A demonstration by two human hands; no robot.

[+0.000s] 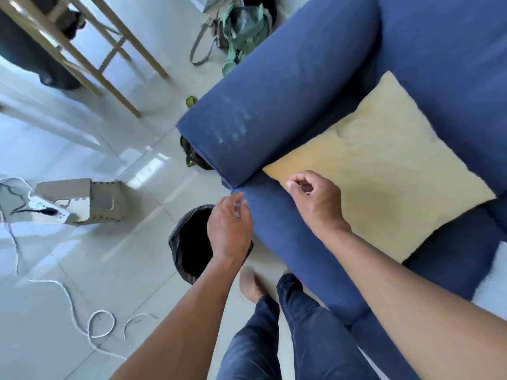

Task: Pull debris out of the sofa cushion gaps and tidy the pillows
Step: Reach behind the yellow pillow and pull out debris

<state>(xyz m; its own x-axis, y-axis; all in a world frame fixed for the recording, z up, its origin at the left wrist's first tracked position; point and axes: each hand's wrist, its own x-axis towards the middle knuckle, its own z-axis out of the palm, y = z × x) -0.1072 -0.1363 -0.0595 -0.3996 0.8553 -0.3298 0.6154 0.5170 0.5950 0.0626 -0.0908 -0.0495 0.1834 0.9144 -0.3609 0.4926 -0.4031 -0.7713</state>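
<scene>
A blue sofa (288, 86) fills the right of the view, its armrest running toward the upper right. A pale yellow pillow (384, 165) lies flat on the seat beside the armrest. My right hand (315, 198) hovers over the pillow's near corner with its fingers curled; whether it pinches anything is too small to tell. My left hand (230, 226) hangs with relaxed fingers at the front edge of the seat cushion (279, 234), just above a bin lined with a black bag (189, 242). A white pillow (493, 281) shows at the right edge.
On the tiled floor lie a white rope (90, 325), a power strip (49, 209) on a cardboard box (82, 201), and a green bag (241, 31) behind the armrest. Wooden furniture legs (104, 56) stand at upper left. My legs and bare foot (251, 283) are below.
</scene>
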